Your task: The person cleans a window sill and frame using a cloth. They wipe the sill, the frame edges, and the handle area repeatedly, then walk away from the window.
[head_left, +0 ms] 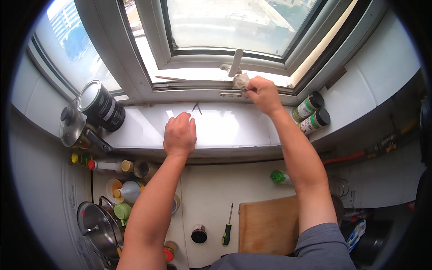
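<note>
My right hand [265, 94] pinches a crumpled greyish-beige cloth or paper wad [241, 82] against the lower window frame [199, 93]. The wad sits just below the white window handle [235, 63], beside a pale strike plate [231, 95] in the frame. Over the glossy white tiled sill [229, 126], my left hand [180, 133] is curled around a slim tool, mostly hidden by the fingers. Its thin dark tip [194, 107] shows beyond my thumb; a second dark line beside it may be its reflection. The window sash [226, 62] stands ajar.
A black can [109, 113] and lidded saucepan [75, 123] occupy the sill's left end; two seasoning jars [307, 105] stand right. Below are a screwdriver [227, 233], small dark-lidded jar [199, 233], wooden cutting board [266, 226], green-capped bottle [279, 177], several bottles and a glass-lidded pot [98, 226].
</note>
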Available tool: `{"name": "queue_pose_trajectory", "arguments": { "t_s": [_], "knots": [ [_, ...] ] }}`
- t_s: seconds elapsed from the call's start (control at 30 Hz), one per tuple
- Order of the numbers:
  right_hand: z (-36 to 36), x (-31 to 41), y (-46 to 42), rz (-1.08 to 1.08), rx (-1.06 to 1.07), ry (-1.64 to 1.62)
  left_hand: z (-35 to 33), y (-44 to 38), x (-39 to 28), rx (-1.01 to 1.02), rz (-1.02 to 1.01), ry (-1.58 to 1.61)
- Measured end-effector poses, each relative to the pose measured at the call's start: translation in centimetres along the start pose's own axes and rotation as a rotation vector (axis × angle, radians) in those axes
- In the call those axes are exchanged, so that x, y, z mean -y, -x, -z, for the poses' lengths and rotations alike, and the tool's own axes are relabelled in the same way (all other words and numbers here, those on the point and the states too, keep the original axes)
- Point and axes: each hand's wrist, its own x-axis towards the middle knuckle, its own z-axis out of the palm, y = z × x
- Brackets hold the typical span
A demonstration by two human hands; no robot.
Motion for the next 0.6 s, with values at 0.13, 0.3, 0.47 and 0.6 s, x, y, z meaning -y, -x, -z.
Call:
{"name": "queue_pose_trajectory", "arguments": {
  "t_s": [0.13, 0.3, 0.47, 0.6],
  "knots": [
    [-7.3, 5.6, -2.3, 0.076, -0.110, -0.031, 0.1, -0.1, -0.1, 0.000, 0.005, -0.018],
    [-8.8, 7.1, -2.2, 0.068, -0.157, 0.049, 0.4, -0.6, -0.2, -0.021, -0.028, 0.022],
    [-1.7, 1.0, 0.2, 0.098, -0.091, 0.137, 0.4, 0.2, 1.3, -0.034, -0.027, 0.035],
    [1.2, -2.0, 0.9, -0.006, -0.013, 0.069, -0.1, 0.2, 0.3, -0.026, -0.015, 0.023]
  ]
}}
